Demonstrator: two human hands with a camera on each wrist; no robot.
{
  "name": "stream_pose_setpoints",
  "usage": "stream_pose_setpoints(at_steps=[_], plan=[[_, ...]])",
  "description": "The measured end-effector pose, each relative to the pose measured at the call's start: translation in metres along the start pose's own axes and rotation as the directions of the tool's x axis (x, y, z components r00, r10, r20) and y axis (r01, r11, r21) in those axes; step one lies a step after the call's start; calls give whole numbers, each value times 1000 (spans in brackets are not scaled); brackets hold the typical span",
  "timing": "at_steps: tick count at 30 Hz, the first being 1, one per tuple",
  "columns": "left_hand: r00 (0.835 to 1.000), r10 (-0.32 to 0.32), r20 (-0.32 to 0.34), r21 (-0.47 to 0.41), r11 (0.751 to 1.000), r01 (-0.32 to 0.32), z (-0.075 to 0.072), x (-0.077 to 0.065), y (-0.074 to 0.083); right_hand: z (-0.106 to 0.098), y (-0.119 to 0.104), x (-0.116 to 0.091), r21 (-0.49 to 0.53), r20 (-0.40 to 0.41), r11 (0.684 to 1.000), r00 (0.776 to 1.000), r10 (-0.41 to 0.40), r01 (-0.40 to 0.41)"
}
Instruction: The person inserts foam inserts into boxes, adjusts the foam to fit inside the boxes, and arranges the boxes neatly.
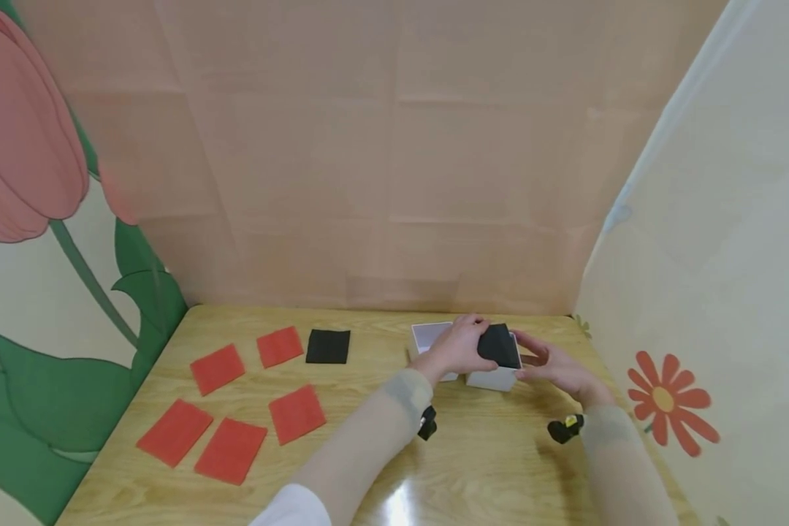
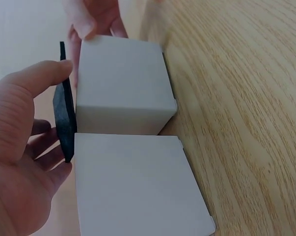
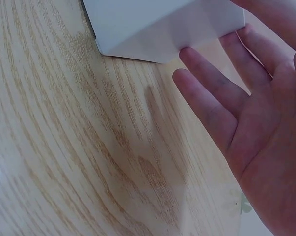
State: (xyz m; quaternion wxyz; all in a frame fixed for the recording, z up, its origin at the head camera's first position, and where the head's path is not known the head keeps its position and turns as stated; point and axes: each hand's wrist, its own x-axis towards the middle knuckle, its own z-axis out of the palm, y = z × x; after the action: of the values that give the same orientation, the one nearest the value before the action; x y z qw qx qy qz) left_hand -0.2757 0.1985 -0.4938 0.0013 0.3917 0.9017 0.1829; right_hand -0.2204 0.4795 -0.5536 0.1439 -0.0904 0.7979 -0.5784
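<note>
The person's left hand (image 1: 456,345) pinches a black square (image 1: 498,346) between thumb and fingers, just over the open mouth of the right box (image 1: 492,380), while the right hand (image 1: 555,364) rests loosely spread against that box's side, fingertips touching it but not clenched round it. I'd judge this the step of putting the square in; the next move seems to call for lining it up with the opening, then letting go.
</note>
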Motion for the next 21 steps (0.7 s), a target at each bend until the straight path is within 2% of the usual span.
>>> stream_pose_setpoints(at_steps=[4, 10, 18, 21], plan=[[1000, 9, -5, -26, 1000, -9, 0, 1, -1, 1, 1, 1, 7, 2, 1000, 1000, 3, -3], [1000, 21, -18, -47, 999, -22, -4, 1, 7, -1, 2, 2, -3, -3, 1000, 1000, -2, 2], [998, 3, 55, -16, 1000, -2, 3, 6, 10, 0, 1, 0, 11, -4, 1000, 1000, 13, -13], [998, 0, 64, -12, 1000, 1, 6, 8, 11, 1, 2, 0, 10, -2, 1000, 1000, 17, -17]])
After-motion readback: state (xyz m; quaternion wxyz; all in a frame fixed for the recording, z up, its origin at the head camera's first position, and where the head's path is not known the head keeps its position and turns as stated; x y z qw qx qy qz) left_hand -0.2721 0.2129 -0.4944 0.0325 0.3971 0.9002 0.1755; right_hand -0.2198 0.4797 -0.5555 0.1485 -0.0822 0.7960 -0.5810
